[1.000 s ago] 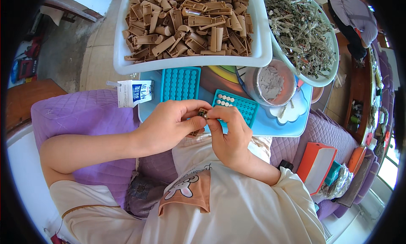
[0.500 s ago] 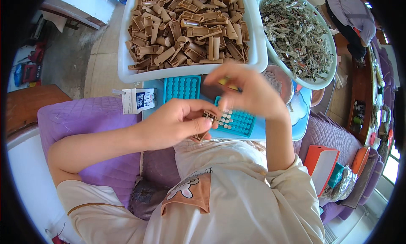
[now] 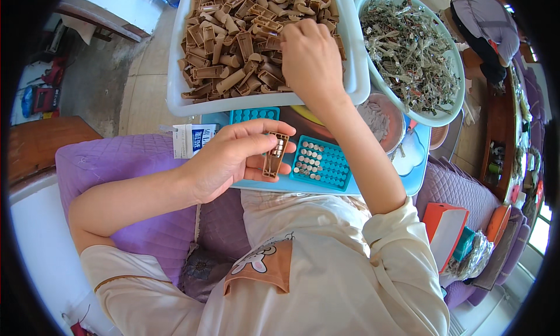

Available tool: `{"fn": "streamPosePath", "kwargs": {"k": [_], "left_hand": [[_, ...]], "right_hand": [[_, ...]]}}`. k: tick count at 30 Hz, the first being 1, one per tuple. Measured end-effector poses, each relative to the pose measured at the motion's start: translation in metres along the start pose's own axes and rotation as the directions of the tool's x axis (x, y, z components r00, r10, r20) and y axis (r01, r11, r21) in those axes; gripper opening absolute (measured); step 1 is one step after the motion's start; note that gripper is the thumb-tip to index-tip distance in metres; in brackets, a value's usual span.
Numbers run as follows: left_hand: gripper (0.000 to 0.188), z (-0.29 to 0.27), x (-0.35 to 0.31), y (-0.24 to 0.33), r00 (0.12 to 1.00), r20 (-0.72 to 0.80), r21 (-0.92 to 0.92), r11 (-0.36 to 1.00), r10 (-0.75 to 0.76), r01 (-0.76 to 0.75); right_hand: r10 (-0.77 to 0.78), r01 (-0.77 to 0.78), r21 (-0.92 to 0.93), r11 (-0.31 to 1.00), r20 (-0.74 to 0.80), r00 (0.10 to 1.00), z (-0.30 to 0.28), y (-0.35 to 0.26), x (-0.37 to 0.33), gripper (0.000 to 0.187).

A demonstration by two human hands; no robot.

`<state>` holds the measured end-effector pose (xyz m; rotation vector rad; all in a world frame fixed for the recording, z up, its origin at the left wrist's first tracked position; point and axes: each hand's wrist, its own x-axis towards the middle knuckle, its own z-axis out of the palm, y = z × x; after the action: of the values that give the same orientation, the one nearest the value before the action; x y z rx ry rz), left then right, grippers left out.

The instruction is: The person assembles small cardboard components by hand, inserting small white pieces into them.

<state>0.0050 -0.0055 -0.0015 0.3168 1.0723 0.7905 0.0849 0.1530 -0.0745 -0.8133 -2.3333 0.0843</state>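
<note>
My left hand point(image 3: 233, 152) grips a brown plastic casing point(image 3: 273, 166), a narrow open-sided shell with several shiny button cells point(image 3: 277, 146) stacked inside; the thumb lies at its upper end. Up in the white bin, my right hand point(image 3: 312, 59) dips its curled fingers among a heap of loose brown casings point(image 3: 233, 50). Its fingertips are hidden, so what they pinch does not show. Below the hands, a teal tray point(image 3: 332, 167) holds silver button cells point(image 3: 309, 161) in its left part. A second teal tray point(image 3: 254, 115) is partly covered by the bin.
The white bin's rim point(image 3: 262, 103) overhangs the blue table point(image 3: 408, 161). To its right stand a pale green basin point(image 3: 461, 97) of clear-wrapped metal parts and a pinkish bowl point(image 3: 398, 129) of white pieces. A white-and-blue packet point(image 3: 185, 141) lies left. Another person point(image 3: 487, 27) bends at upper right.
My right hand has moved from over the teal tray up into the bin of casings. My left hand has turned the casing more upright, its open side with the button cells now showing.
</note>
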Motion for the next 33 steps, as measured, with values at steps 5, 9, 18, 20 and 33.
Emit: {"fn": "streamPosePath", "kwargs": {"k": [5, 9, 18, 20, 33], "left_hand": [[0.032, 0.0, -0.001, -0.004, 0.999, 0.011, -0.134, 0.99, 0.043, -0.041], [0.031, 0.001, 0.001, -0.005, 0.998, 0.015, -0.152, 0.987, 0.056, -0.053], [0.029, -0.001, 0.002, -0.002, 0.995, -0.009, -0.097, 0.991, 0.095, -0.096], [0.029, -0.002, 0.003, 0.0, 0.987, -0.018, -0.053, 0.986, 0.16, -0.16], [0.034, -0.004, 0.007, 0.004, 0.881, -0.088, 0.219, 0.872, 0.465, -0.438]], "right_hand": [[0.006, -0.009, 0.06, 0.998, 0.037, 0.999, -0.002, 0.012, 0.001, 0.01], [-0.011, 0.003, 0.056, 0.998, 0.131, 0.991, -0.003, 0.009, 0.003, 0.011], [0.173, -0.185, 0.23, 0.956, 0.071, 0.982, -0.013, 0.008, 0.01, 0.005], [0.284, -0.251, 0.388, 0.887, -0.028, 0.959, -0.031, 0.006, 0.003, 0.009], [0.237, -0.593, 0.758, -0.271, 0.65, 0.722, -0.08, -0.032, -0.103, 0.032]]}}
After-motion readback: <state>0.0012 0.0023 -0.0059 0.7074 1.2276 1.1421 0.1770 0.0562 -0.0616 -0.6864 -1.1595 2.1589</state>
